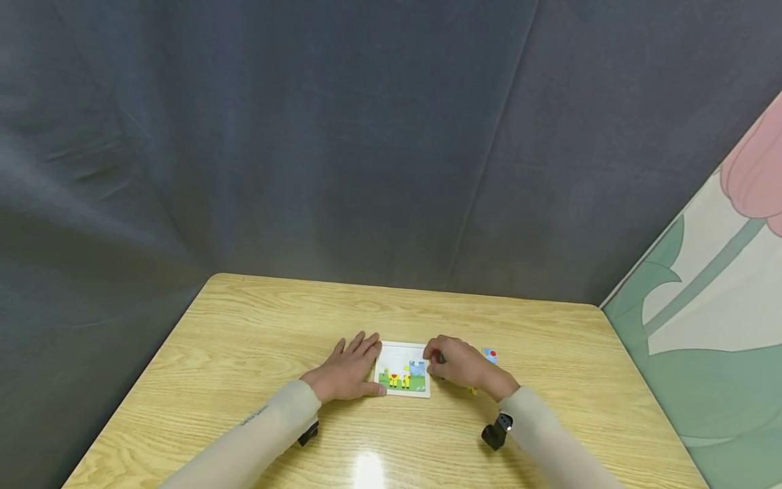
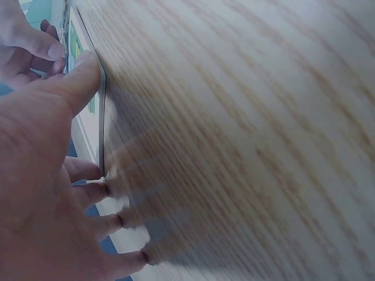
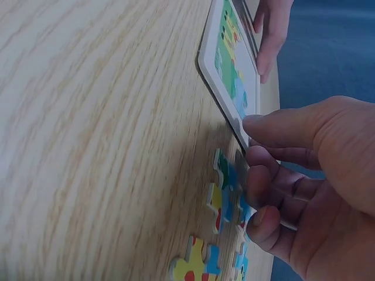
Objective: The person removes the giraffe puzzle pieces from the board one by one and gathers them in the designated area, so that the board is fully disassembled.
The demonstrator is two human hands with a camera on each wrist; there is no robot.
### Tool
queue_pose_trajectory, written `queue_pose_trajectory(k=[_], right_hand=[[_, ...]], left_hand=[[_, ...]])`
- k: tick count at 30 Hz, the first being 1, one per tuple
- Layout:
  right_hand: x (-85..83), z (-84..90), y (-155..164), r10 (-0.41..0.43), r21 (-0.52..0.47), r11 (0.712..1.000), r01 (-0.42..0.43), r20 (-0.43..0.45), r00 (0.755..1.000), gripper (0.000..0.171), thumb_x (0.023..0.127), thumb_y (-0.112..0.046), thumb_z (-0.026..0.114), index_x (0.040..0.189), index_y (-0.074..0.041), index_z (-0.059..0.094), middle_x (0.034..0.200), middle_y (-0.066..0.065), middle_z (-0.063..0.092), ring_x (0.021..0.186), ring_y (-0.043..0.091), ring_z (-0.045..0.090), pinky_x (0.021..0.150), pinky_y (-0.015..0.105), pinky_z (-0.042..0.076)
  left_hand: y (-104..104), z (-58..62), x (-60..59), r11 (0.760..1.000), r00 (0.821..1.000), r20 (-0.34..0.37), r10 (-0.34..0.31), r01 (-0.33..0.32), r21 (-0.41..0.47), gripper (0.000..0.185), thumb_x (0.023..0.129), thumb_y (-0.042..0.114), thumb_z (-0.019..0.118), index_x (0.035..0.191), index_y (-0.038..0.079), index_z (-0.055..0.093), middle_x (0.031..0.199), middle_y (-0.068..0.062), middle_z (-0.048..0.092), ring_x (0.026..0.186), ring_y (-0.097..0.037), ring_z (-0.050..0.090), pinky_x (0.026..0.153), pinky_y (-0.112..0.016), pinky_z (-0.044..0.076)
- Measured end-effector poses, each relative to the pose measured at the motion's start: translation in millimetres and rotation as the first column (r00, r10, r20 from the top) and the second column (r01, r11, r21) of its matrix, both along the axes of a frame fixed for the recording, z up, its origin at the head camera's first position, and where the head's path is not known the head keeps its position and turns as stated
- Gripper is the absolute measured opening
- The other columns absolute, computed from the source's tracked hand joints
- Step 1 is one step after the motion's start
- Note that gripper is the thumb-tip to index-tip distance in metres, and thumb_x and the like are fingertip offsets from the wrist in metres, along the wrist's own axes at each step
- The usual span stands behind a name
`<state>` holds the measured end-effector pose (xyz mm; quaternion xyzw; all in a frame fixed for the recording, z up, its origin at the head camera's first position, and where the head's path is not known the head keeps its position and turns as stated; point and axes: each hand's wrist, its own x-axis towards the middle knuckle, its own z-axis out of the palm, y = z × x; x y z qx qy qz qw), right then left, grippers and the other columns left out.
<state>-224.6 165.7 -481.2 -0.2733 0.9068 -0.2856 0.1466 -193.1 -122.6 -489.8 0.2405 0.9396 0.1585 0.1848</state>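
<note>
While the left hand [image 1: 349, 372] lies flat along the left side of a white puzzle board [image 1: 394, 354], the right hand [image 1: 459, 363] works at the board's right edge. The left fingers are straight and a little apart, gripping nothing; the thumb [image 2: 83, 73] rests on the board's near left corner, the index fingertip is at the frame, and other fingertips press on the wooden table [image 1: 293, 312].

The right hand has its fingers curled in, with the thumb [image 3: 275, 127] and index finger close together beside the frame. Whether they pinch a puzzle piece between them cannot be told, since the fingers hide that spot.

The board lies flat on the table between the two hands. Joined pieces [image 1: 418, 377] fill its lower part and reach higher on the right, showing green ground, yellow figures with red, and blue sky; the upper left is bare white.

Loose pieces lie on the table to the right of the board, beside and partly behind the right hand. The right wrist view shows a yellow piece with red spots and a blue side [image 3: 196, 263] lying apart from a green and blue piece [image 3: 222, 167], which is nearer the board. A dark curtain [image 1: 366, 136] hangs behind the table, and a flowered cloth [image 1: 727, 380] stands on the right.
</note>
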Motion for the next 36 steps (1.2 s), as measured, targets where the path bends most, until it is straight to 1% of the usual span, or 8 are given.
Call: queue_pose_trajectory(k=[7, 12, 17, 23, 31, 34, 36], right_hand=[[1.2, 2.3, -7.9, -0.026, 0.046, 0.999, 0.025, 0.015, 1.000, 0.018, 0.097, -0.010, 0.079, 0.111, -0.006, 0.071, 0.089, -0.002, 0.062, 0.078, 0.012, 0.052, 0.069, 0.026, 0.044], [1.5, 1.9, -11.7, -0.021, 0.068, 0.998, 0.018, 0.041, 0.999, 0.023, 0.096, -0.013, 0.080, 0.115, -0.006, 0.069, 0.088, -0.002, 0.059, 0.076, 0.013, 0.050, 0.067, 0.026, 0.041], [2.1, 4.1, -15.3, -0.030, 0.074, 0.997, 0.025, 0.072, 0.997, 0.021, 0.095, -0.014, 0.082, 0.110, -0.009, 0.069, 0.089, 0.000, 0.059, 0.076, 0.014, 0.050, 0.066, 0.027, 0.040], [0.1, 5.8, -20.6, -0.045, 0.096, 0.995, 0.036, 0.090, 0.995, 0.020, 0.093, -0.013, 0.084, 0.103, -0.010, 0.068, 0.092, 0.003, 0.061, 0.080, 0.017, 0.052, 0.070, 0.031, 0.042], [-3.9, 3.0, -24.4, -0.060, 0.071, 0.996, 0.053, 0.099, 0.993, 0.025, 0.089, -0.007, 0.086, 0.100, -0.008, 0.063, 0.091, 0.005, 0.060, 0.080, 0.017, 0.051, 0.070, 0.029, 0.041], [-4.5, 1.2, -25.4, -0.052, 0.061, 0.997, 0.045, 0.111, 0.992, 0.025, 0.090, -0.004, 0.084, 0.103, -0.009, 0.063, 0.092, 0.005, 0.061, 0.082, 0.017, 0.052, 0.071, 0.030, 0.042], [-4.7, 0.5, -26.1, -0.035, 0.052, 0.998, 0.029, 0.120, 0.992, 0.025, 0.092, -0.003, 0.082, 0.107, -0.009, 0.063, 0.094, 0.005, 0.062, 0.083, 0.017, 0.053, 0.072, 0.030, 0.043]], left_hand=[[0.5, 1.0, 0.6, 1.000, 1.000, 0.004, 0.007, -0.007, -0.004, 0.096, 0.101, 0.062, 0.063, 0.171, 0.009, 0.025, 0.182, -0.009, 0.014, 0.169, -0.038, 0.010, 0.133, -0.067, 0.015], [0.9, 1.5, 1.5, 1.000, 1.000, 0.014, 0.016, -0.016, -0.007, 0.096, 0.101, 0.062, 0.063, 0.171, 0.010, 0.024, 0.182, -0.008, 0.013, 0.169, -0.037, 0.009, 0.134, -0.066, 0.014], [1.2, 2.1, 1.9, 1.000, 1.000, 0.019, 0.022, -0.021, -0.005, 0.095, 0.101, 0.061, 0.063, 0.171, 0.009, 0.024, 0.182, -0.008, 0.013, 0.169, -0.037, 0.009, 0.134, -0.066, 0.013], [2.0, 3.8, 2.0, 1.000, 1.000, 0.007, 0.017, -0.017, -0.007, 0.095, 0.101, 0.060, 0.065, 0.170, 0.008, 0.026, 0.181, -0.009, 0.015, 0.169, -0.038, 0.011, 0.133, -0.067, 0.015], [3.3, 4.3, 1.1, 1.000, 1.000, -0.002, 0.011, -0.011, -0.016, 0.096, 0.101, 0.062, 0.064, 0.170, 0.007, 0.026, 0.181, -0.010, 0.015, 0.169, -0.039, 0.012, 0.133, -0.067, 0.016], [3.3, 5.5, 1.7, 1.000, 1.000, -0.001, 0.012, -0.012, -0.015, 0.096, 0.101, 0.061, 0.064, 0.170, 0.007, 0.026, 0.181, -0.010, 0.015, 0.169, -0.039, 0.011, 0.133, -0.067, 0.016], [3.1, 5.9, 2.2, 1.000, 1.000, 0.003, 0.013, -0.013, -0.014, 0.096, 0.101, 0.061, 0.065, 0.170, 0.007, 0.026, 0.181, -0.010, 0.015, 0.169, -0.039, 0.011, 0.133, -0.067, 0.016]])
